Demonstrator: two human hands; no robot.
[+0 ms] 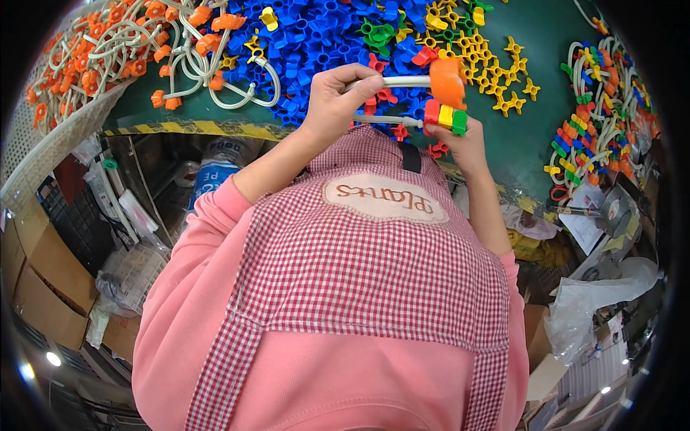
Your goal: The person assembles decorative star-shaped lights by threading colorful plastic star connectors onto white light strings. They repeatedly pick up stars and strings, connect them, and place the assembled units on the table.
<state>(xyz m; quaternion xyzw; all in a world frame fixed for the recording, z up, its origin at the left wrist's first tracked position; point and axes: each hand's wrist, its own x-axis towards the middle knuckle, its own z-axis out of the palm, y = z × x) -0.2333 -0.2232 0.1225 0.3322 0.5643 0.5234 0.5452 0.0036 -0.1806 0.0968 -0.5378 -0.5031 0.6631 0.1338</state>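
Note:
My left hand (336,99) pinches a white cord (408,82) between thumb and fingers, above the near edge of the table. At the cord's right end sits a large orange plastic piece (448,83). Just below it, my right hand (468,147) grips a short row of small plastic pieces (445,116) in red, yellow and green. A lower white cord length (388,120) with a narrow tip reaches from the left toward this row. Whether the tip enters the red piece cannot be made out, and the fingers partly hide the row.
Loose blue pieces (309,43) form a big heap on the green table (514,144), with yellow pieces (496,68) to its right. White cords with orange pieces (93,57) fill a pale basket (43,147) at left. Cords strung with coloured pieces (586,129) lie at far right.

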